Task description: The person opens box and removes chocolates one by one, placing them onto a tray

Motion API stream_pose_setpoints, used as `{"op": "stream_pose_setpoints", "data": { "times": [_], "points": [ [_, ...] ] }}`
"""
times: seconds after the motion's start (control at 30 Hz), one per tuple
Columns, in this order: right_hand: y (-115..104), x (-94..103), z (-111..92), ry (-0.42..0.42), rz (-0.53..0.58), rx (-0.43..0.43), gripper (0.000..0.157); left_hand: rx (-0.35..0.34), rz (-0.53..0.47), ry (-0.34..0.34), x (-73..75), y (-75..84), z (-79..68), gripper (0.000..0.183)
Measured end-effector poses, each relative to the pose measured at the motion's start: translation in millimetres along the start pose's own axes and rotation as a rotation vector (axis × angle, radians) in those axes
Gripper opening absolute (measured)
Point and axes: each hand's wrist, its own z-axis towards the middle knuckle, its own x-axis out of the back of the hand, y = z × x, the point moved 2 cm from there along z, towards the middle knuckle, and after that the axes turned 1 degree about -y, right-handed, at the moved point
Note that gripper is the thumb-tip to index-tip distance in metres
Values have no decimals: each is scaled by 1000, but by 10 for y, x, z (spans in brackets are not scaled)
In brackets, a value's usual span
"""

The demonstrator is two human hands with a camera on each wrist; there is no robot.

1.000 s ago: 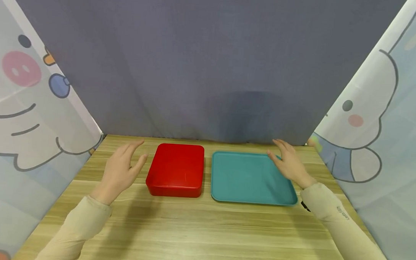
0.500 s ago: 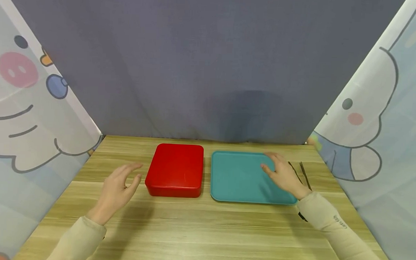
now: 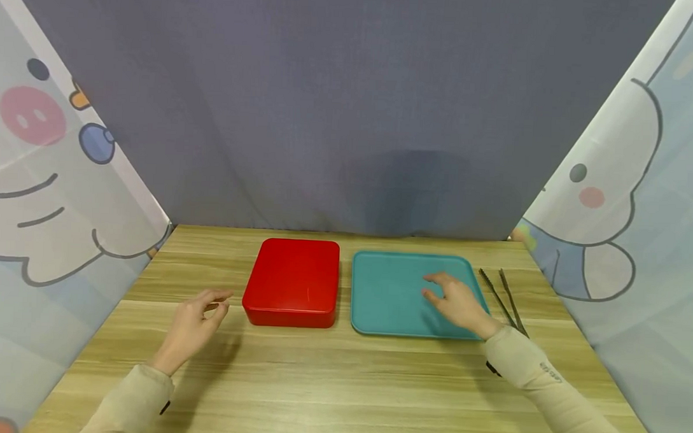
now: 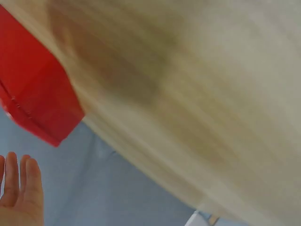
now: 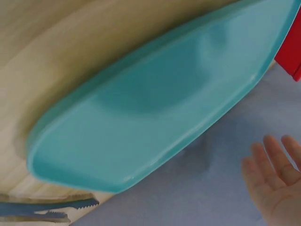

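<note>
A red box (image 3: 291,278), square with rounded corners, sits left of a shallow teal tray (image 3: 389,294) on the wooden table. My left hand (image 3: 190,329) hovers to the left of the box, holding nothing; in the left wrist view its fingers (image 4: 30,181) look fairly straight. Over the right part of the tray is my right hand (image 3: 458,303), with relaxed fingers and nothing in them. Dark tongs (image 3: 505,301) with toothed tips lie right of the tray, their near end partly hidden by my right sleeve. The right wrist view also catches the tongs (image 5: 47,207).
A grey cloth (image 3: 350,115) hangs behind the table's back edge. Printed cartoon curtains flank the table at left (image 3: 54,219) and right (image 3: 655,253). Bare wood (image 3: 329,388) lies in front of the box and tray.
Both hands have come lower and nearer to me. The right hand has also shifted left, uncovering the tongs. Box and tray have stayed put.
</note>
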Motion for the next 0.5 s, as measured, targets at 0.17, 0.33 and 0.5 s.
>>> {"op": "stream_pose_setpoints", "data": {
  "times": [0.17, 0.33, 0.5],
  "points": [
    [-59, -97, 5, -19, 2, 11, 39, 56, -46, -126, -70, -162, -11, 26],
    [-118, -178, 5, -48, 8, 23, 38, 58, -107, -210, -164, -226, 11, 31],
    [-193, -260, 33, -71, 14, 34, 38, 71, -193, -250, -255, -254, 32, 45]
  ]
}}
